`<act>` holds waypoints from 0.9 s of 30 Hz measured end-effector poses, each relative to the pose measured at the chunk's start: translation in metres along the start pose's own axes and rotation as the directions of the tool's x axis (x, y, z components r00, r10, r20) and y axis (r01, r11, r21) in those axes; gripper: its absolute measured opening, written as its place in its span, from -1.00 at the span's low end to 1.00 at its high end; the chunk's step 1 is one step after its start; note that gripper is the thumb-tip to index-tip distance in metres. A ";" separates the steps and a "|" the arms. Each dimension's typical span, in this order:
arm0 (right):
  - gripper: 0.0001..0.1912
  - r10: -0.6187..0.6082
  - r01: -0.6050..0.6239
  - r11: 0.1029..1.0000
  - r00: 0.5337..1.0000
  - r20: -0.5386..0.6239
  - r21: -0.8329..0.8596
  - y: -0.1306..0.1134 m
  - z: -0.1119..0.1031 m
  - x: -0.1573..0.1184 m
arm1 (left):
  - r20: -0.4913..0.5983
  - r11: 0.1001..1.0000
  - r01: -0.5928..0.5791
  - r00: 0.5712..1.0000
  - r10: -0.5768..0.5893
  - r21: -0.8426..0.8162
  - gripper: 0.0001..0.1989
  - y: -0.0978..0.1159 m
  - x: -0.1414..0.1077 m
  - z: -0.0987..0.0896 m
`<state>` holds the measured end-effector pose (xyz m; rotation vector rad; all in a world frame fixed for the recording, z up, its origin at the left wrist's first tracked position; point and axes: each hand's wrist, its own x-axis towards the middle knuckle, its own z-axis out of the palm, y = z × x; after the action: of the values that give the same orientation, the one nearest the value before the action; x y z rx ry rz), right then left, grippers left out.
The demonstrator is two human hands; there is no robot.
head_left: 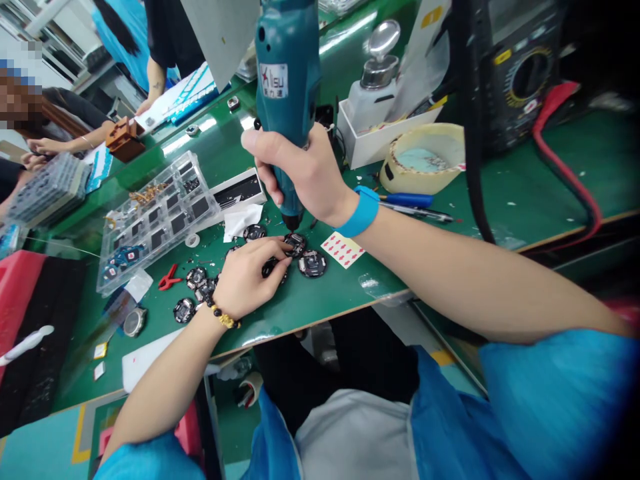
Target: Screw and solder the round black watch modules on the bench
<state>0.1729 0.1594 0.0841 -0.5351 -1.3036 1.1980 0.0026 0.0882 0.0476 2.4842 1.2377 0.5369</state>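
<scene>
**Right hand (300, 177) grips an electric screwdriver (287, 80) over a round black part (295, 245).**
The right fingers wrap closed around the screwdriver's body, its tip down at the part. The left hand (250, 280) pinches that part's edge. Beside the screwdriver, more round parts (313, 264) sit on the green bench (345, 287), with a red-dotted sticker sheet (343, 250) right, red pliers (169, 277) and a clear tray (157, 220) left, and a white bottle (375, 87) beyond.

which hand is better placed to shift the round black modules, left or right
Left, probably: the left hand is already on the round black modules, while the right hand is wrapped around the teal electric screwdriver.
</scene>
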 end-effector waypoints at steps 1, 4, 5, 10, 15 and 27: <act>-0.39 0.013 -0.013 1.000 1.000 0.005 -0.016 0.000 0.000 0.000 | -0.001 1.000 0.001 1.000 -0.001 0.000 -0.88 0.000 0.000 0.000; -0.38 0.043 -0.042 0.998 0.999 0.014 -0.057 0.000 0.002 0.000 | -0.005 1.000 0.008 1.000 -0.008 0.002 -0.88 0.001 0.000 0.000; -0.36 0.052 -0.051 0.997 0.999 0.008 -0.065 0.000 0.003 0.000 | -0.005 1.000 0.010 1.000 -0.010 0.001 -0.88 0.001 0.000 0.000; -0.34 0.059 -0.059 0.998 0.998 0.009 0.002 0.000 0.006 0.001 | -0.011 1.000 0.015 1.000 -0.015 -0.013 -0.87 0.001 0.001 0.000; -0.37 0.076 -0.076 0.997 0.997 -0.007 0.005 -0.001 0.008 0.000 | -0.006 1.000 0.015 1.000 -0.015 -0.014 -0.87 0.000 0.001 0.000; -0.42 -0.002 0.015 0.993 0.994 -0.107 0.116 -0.008 -0.001 0.005 | 0.003 0.999 0.013 1.000 -0.013 -0.041 -0.89 -0.001 0.001 -0.001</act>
<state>0.1757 0.1610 0.0930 -0.5014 -1.1374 1.2140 0.0020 0.0894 0.0487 2.4409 1.2289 0.5492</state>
